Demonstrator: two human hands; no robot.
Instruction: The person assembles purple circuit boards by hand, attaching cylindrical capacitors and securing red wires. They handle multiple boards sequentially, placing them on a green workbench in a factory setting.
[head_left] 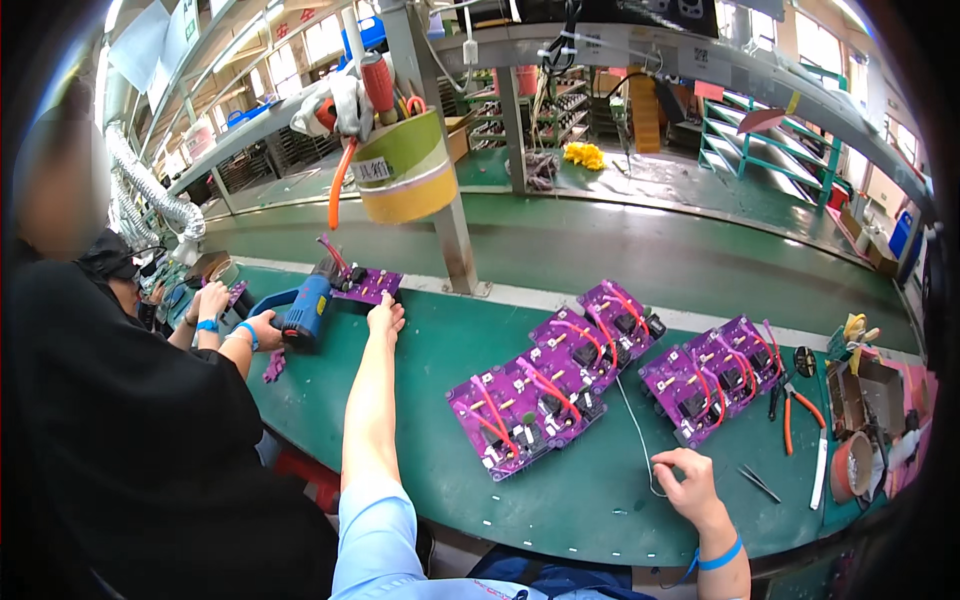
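My left hand (386, 317) reaches far forward and grips the near right corner of a purple circuit board (372, 284) with red wires. A co-worker's hand (265, 330) beside it holds a blue heat gun (308, 308), its nozzle close to that board's left side. My right hand (688, 484), with a blue wrist strap (722, 554), is pinched near the table's front edge on a thin pale strand (634, 420). The strand runs up to a group of purple circuit boards (530, 408) with red and pink wires. A second board group (712, 380) lies to its right.
Orange-handled pliers (790, 420), tweezers (760, 484) and a white strip (819, 470) lie right, near a tub (851, 466) and box (868, 394). A tool-filled tape-roll holder (408, 175) hangs from a metal post (455, 240). A co-worker (150, 420) stands close on the left.
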